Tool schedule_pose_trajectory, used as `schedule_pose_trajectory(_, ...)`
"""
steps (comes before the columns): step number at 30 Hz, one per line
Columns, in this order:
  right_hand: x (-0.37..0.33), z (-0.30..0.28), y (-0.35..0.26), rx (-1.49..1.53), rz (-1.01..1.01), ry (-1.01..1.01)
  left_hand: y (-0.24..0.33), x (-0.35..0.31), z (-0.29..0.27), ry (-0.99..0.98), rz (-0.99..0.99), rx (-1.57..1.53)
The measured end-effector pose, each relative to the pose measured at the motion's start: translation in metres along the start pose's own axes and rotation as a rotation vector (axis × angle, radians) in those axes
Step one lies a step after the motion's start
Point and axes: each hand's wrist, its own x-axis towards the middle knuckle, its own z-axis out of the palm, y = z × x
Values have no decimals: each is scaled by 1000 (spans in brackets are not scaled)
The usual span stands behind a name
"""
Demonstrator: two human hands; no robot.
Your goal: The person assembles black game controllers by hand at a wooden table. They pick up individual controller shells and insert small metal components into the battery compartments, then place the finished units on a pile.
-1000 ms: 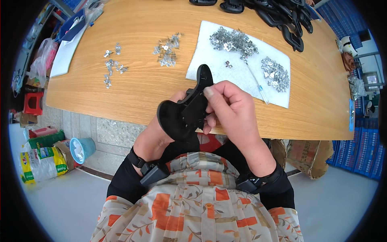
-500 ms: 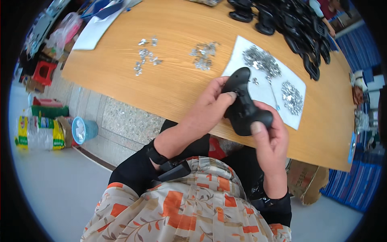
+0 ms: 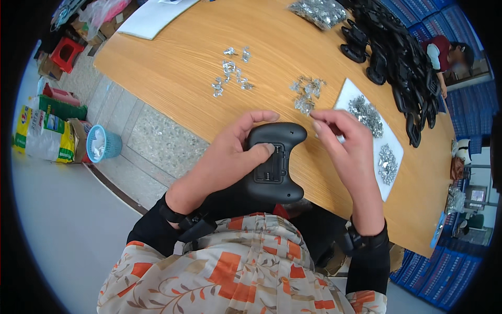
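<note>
A black game controller (image 3: 280, 137) lies back side up in my left hand (image 3: 222, 165), its open battery compartment (image 3: 269, 170) showing. My left thumb presses at the upper end of that compartment, while the other fingers pass around the far side and underneath. To the right, apart from the controller, my right hand (image 3: 348, 144) is held with thumb and forefinger tips close together. Those tips are beside the near edge of a small pile of shiny metal clips (image 3: 307, 94); anything between them is too small to make out.
A white foam sheet (image 3: 384, 191) carries two heaps of small metal parts (image 3: 366, 116). Many black controllers (image 3: 402, 78) pile up at the far right, near another person (image 3: 444, 55). More clips (image 3: 230, 70) lie mid-table, and a bag of metal parts (image 3: 319, 13) sits at the back.
The controller has turned back side up and moved left, now held by my left hand alone. My right hand has let go of it and moved toward the clips. The view has shifted.
</note>
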Motion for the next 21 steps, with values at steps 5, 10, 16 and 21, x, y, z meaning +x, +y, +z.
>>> schedule_pose_trajectory(5,80,33,3,-102,-155,-101,-2,9,-5,-71,50,93)
schedule_pose_trajectory(10,137,67,4,-264,-207,-156,-4,13,-10,-119,85,113)
schedule_pose_trajectory(16,176,90,17,-367,-302,-120,-3,13,-17,-142,81,99)
schedule_pose_trajectory(21,189,100,26,-434,-379,-144,-4,15,-17,-118,61,66)
